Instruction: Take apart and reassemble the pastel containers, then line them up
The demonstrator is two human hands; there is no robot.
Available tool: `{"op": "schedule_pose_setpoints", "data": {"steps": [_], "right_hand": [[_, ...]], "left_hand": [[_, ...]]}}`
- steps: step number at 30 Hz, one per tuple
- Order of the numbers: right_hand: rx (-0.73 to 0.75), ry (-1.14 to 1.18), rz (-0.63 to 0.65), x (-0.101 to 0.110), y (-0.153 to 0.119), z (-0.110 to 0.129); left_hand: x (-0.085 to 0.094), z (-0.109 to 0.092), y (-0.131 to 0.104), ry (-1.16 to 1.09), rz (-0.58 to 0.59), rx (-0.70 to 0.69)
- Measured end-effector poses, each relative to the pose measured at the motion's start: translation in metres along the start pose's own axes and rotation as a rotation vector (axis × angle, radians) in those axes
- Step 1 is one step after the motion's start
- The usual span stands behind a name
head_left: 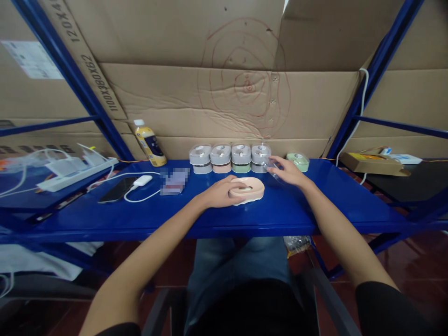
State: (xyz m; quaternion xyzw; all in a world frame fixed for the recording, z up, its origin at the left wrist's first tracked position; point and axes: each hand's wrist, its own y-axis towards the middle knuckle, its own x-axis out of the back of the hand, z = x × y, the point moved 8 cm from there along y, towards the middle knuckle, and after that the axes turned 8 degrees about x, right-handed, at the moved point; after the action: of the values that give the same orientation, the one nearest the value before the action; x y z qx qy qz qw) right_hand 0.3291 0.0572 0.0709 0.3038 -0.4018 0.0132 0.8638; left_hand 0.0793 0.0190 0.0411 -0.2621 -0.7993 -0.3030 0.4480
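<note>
On the blue shelf in front of me sits a pink oval container (257,186) with a slot in its top and a pale lower edge. My left hand (224,191) holds it from the left, thumb and fingers curled around its side and top. Further right, my right hand (289,172) pinches a thin clear plastic piece (276,173); its exact shape is hard to make out. Just beyond those fingers stands a grey oval container (259,166), the rightmost of a row of stacked containers. A green oval container (298,162) lies behind my right hand.
Along the cardboard wall stand more stacked containers, one with a green lower part (241,167). To the left are a yellow drink bottle (150,142), a blurred flat item (175,181), a phone (117,190), a white cable plug (143,180) and a power strip (77,175). An open cardboard box (373,164) lies right.
</note>
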Motion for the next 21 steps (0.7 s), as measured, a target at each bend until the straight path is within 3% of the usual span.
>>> {"op": "schedule_pose_setpoints", "data": {"steps": [7, 14, 21], "right_hand": [[0.208, 0.106, 0.133, -0.023, -0.005, 0.032], [0.401, 0.065, 0.271, -0.043, -0.014, 0.084], [0.472, -0.029, 0.343, -0.064, -0.02, 0.086]], "left_hand": [[0.001, 0.012, 0.002, -0.052, 0.026, 0.104], [-0.012, 0.009, 0.006, -0.278, -0.009, 0.037], [-0.023, 0.025, 0.013, -0.317, -0.002, 0.137]]}}
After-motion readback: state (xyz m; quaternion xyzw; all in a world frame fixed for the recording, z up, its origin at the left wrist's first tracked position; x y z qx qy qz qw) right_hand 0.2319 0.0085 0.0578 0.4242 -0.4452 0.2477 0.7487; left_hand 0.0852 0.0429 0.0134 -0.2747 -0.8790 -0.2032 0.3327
